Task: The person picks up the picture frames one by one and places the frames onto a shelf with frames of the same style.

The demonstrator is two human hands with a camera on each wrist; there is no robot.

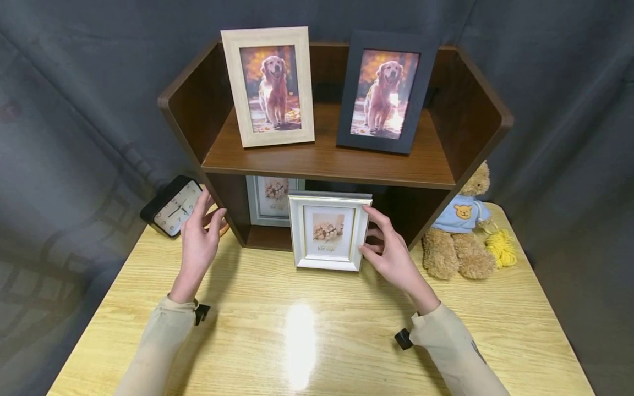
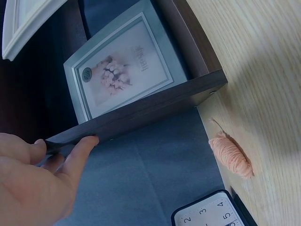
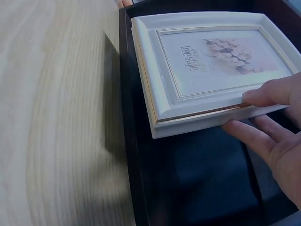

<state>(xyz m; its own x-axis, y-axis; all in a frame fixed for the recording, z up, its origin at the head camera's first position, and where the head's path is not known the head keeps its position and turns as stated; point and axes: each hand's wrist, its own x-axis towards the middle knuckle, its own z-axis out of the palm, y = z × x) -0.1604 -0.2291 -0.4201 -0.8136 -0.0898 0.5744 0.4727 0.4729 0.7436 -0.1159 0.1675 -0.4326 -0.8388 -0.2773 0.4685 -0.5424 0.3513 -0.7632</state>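
Note:
My right hand pinches the right edge of a white photo frame with a thin gold line and a flower picture. The frame is held in front of the lower compartment of a dark brown wooden shelf. In the right wrist view, the thumb lies on its front and the fingers are behind its edge. My left hand grips the front edge of the shelf's left side panel, thumb on one side and fingers on the other in the left wrist view. Behind, a grey-blue photo frame stands inside the lower compartment, partly hidden in the head view.
On the upper board stand a cream photo frame and a black photo frame, both with dog pictures. A black-rimmed clock and pink yarn are at the left. A teddy bear and yellow yarn are at the right.

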